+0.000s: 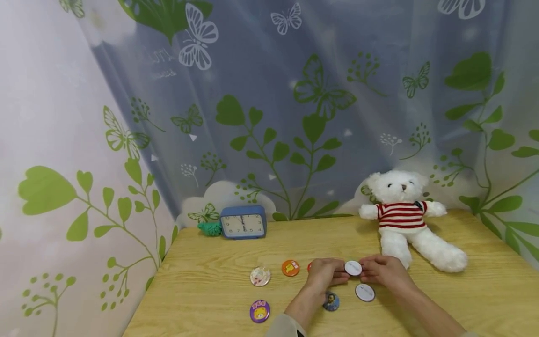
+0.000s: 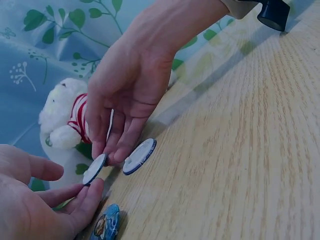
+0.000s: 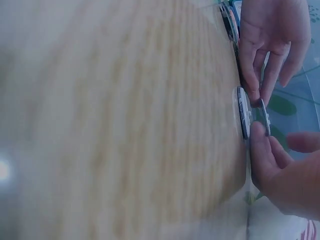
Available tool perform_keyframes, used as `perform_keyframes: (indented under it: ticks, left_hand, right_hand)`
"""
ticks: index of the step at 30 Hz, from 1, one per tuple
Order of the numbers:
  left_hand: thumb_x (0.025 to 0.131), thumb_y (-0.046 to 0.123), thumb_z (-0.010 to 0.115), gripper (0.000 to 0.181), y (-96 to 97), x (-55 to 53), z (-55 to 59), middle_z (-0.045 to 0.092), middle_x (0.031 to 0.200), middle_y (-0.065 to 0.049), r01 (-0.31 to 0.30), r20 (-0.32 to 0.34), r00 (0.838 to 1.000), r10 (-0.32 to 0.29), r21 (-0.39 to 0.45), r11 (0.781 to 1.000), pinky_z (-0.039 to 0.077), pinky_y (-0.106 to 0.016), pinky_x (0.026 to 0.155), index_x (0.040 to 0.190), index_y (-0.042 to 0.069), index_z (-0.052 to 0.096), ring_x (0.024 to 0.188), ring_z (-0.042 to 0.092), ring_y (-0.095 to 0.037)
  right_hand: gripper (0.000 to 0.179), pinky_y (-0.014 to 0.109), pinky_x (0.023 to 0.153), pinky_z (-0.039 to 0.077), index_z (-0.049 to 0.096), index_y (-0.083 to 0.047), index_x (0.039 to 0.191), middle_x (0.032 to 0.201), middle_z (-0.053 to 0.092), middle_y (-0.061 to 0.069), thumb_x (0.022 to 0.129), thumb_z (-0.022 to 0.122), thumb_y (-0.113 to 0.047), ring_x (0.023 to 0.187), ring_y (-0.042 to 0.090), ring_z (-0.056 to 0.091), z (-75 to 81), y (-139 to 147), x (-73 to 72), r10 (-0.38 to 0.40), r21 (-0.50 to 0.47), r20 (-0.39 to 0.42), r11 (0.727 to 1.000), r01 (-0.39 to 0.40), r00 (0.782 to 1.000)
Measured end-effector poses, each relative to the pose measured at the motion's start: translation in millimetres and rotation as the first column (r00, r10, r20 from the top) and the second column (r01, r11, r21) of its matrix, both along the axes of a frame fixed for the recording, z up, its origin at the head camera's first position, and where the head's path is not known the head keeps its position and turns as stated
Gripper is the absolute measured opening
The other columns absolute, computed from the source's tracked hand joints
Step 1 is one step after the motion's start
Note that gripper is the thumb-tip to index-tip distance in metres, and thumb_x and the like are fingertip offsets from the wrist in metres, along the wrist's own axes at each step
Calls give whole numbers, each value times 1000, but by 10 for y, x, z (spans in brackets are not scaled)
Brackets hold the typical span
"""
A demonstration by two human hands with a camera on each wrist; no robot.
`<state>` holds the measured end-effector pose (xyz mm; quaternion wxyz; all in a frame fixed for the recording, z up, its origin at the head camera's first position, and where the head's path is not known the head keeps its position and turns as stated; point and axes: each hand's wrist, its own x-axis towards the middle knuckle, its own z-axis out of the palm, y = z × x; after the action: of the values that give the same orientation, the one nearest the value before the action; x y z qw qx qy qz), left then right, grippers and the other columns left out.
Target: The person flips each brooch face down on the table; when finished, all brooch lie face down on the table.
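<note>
A round pin badge (image 1: 353, 268), white back showing, is held at its edges by the fingertips of both hands. My left hand (image 1: 324, 276) holds it from the left and my right hand (image 1: 386, 273) from the right; in the left wrist view the badge (image 2: 94, 169) stands tilted. Another white-backed badge (image 1: 365, 292) lies on the table just below the right fingers. A blue badge with a figure on it (image 1: 332, 301) lies beside my left wrist. Mostly hidden behind the left hand is a red badge (image 1: 309, 266).
On the wooden table (image 1: 202, 290), an orange badge (image 1: 290, 268), a pale patterned badge (image 1: 260, 276) and a purple bear badge (image 1: 259, 311) lie to the left. Behind them stand a blue clock (image 1: 243, 223) and a green object (image 1: 209, 228). A white teddy bear (image 1: 402, 215) sits back right.
</note>
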<state>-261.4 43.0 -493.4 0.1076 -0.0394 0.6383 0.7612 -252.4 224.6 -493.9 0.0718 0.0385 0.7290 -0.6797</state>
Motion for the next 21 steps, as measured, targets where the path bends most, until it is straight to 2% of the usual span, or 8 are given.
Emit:
perform_keyframes:
  ticks: [4, 8, 12, 16, 21]
  left_hand:
    - [89, -14, 64, 21, 4, 25, -22, 75, 94, -19, 26, -57, 998, -29, -43, 999, 64, -29, 76, 109, -14, 71, 77, 70, -14]
    - [84, -18, 66, 29, -3, 44, -34, 75, 97, -18, 53, -109, 992, -64, -93, 994, 62, -26, 76, 112, -14, 70, 84, 70, -17]
    - [84, -17, 66, 29, -12, 51, -29, 74, 97, -16, 62, -111, 991, -75, -113, 992, 62, -27, 77, 112, -13, 70, 86, 70, -18]
    - [85, -16, 63, 30, -12, 53, -25, 72, 98, -16, 53, -97, 993, -62, -98, 994, 63, -30, 79, 115, -15, 67, 84, 69, -17]
    - [87, -9, 65, 24, -5, 76, 3, 71, 95, -12, 47, -119, 991, -66, -159, 986, 64, -32, 79, 110, -14, 69, 81, 68, -16]
  right_hand:
    - [42, 31, 83, 64, 47, 28, 133, 107, 74, 14, 109, 45, -5, 90, 14, 73, 21, 14, 6, 40, -42, 13, 998, -39, 999]
    - [44, 29, 83, 64, 46, 28, 134, 108, 74, 13, 109, 43, -7, 90, 13, 73, 42, 29, 15, 64, -56, 12, 996, -63, 998]
    - [44, 29, 83, 63, 49, 28, 131, 106, 74, 12, 109, 42, -10, 89, 12, 72, 58, 36, 20, 65, -42, 25, 997, -64, 998]
    - [46, 32, 86, 63, 48, 27, 133, 114, 73, 17, 110, 40, -12, 94, 14, 72, 69, 43, 23, 79, -3, 35, 997, -79, 996]
    - [48, 34, 89, 63, 48, 26, 136, 124, 70, 24, 112, 39, -15, 99, 15, 72, 78, 60, 24, 91, 18, 34, 996, -91, 995]
